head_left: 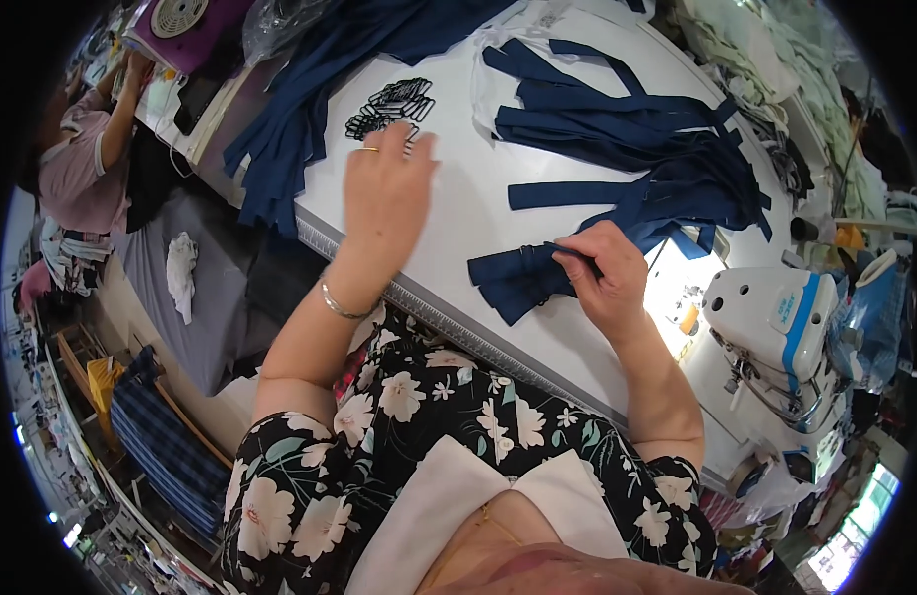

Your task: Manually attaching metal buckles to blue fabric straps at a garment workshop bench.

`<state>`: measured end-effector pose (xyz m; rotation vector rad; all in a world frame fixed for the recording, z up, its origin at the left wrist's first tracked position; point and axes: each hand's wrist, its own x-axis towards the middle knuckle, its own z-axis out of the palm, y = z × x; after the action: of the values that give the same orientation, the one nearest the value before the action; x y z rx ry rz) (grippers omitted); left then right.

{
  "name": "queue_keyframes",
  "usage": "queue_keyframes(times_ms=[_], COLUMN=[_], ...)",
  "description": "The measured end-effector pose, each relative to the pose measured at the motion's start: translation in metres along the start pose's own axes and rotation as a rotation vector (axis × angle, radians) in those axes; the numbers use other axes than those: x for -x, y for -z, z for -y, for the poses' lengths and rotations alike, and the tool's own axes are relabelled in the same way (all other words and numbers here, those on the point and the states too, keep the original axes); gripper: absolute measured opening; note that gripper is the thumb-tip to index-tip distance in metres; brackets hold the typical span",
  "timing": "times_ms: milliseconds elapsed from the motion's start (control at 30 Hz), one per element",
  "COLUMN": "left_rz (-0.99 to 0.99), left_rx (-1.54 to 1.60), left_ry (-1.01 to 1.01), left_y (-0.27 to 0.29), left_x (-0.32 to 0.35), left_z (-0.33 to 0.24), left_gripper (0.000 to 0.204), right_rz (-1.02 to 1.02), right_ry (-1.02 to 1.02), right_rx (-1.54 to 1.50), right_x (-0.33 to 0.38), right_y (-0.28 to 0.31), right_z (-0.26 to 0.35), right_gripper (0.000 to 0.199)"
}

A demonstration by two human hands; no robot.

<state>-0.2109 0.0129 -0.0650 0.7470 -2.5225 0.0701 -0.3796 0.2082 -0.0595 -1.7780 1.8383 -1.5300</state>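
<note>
My left hand (pixel 387 193) reaches over the white table, its fingers stretched out and apart at the near edge of a pile of black rectangular buckles (pixel 399 96). Whether the fingertips touch the buckles is hard to see. Between thumb and fingers of my right hand (pixel 609 275), a small bunch of navy fabric strips (pixel 508 281) is pinched, its cut ends fanning out to the left. Just beyond that hand lies a tangled heap of longer navy strips (pixel 587 129).
More navy strips (pixel 310 109) hang over the table's left edge. A white sewing machine (pixel 766 307) with a lit work area stands at the right. Along the near edge runs a measuring scale (pixel 458 332). Another person (pixel 87 164) works at the far left. Pale fabric (pixel 746 59) is heaped at the back right.
</note>
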Motion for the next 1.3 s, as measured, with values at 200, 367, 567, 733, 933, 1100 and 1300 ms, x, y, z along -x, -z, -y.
queue_keyframes(times_ms=[200,367,567,733,933,1100,1300], left_rz=[0.014,0.05,0.033,0.075,0.041,-0.019,-0.164], left_rx=[-0.014,0.091,0.006,-0.072,-0.053,-0.04,0.519], left_ry=[-0.026,-0.039,-0.192,-0.386,-0.444,-0.33,-0.084], left_y=[-0.019,-0.023,-0.025,-0.013,-0.018,-0.005,0.009], left_x=[0.005,-0.003,-0.013,-0.028,-0.028,-0.02,-0.017], left_z=[0.032,0.039,0.045,0.044,0.046,0.037,0.011], left_gripper=[0.019,0.013,0.012,0.012,0.015,0.022,0.025], right_rz=[0.027,0.017,0.016,0.015,-0.002,-0.016,-0.082], right_ry=[0.021,0.026,0.022,0.038,0.036,0.019,-0.053], right_rx=[-0.008,0.005,0.015,-0.002,0.06,0.046,0.024], right_x=[0.001,0.003,0.0,-0.005,-0.005,0.004,0.006], right_y=[-0.003,-0.001,-0.001,-0.002,0.0,0.004,0.004], right_z=[-0.002,-0.001,-0.003,-0.007,0.002,0.007,0.008], right_gripper=[0.02,0.021,0.021,0.019,0.017,0.016,0.02])
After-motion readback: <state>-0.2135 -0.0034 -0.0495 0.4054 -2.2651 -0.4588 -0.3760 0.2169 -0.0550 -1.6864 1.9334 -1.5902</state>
